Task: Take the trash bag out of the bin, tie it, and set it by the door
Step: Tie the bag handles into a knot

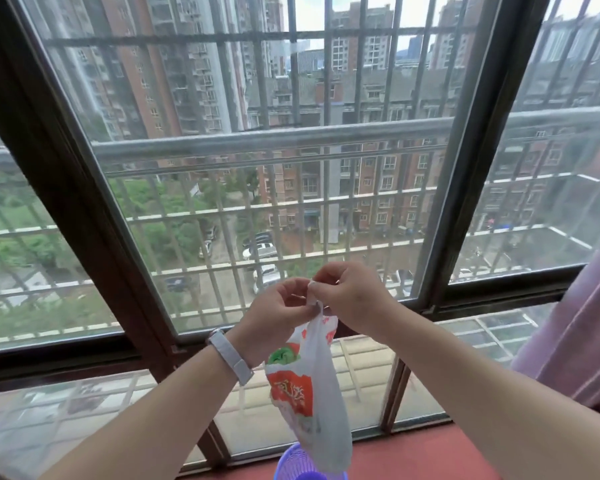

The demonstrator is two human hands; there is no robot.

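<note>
Both hands meet at the centre of the frame, the left hand (281,311) and right hand (349,299) pinching the gathered top of a white trash bag (312,396) that hangs free just above a purple mesh bin (298,465) at the bottom edge. A barred window (257,168) fills the view behind, a pink curtain (582,341) crowds the right edge, and a red sill (413,455) runs below. The bag's orange-and-green print is too crumpled to read. A pale watch (230,355) circles the left wrist.

Open air surrounds both hands (326,299). Ahead, the window glass (291,202) and its dark frame (66,188) block passage; a pink curtain (582,341) crowds the right; the purple bin (297,462) sits directly below.
</note>
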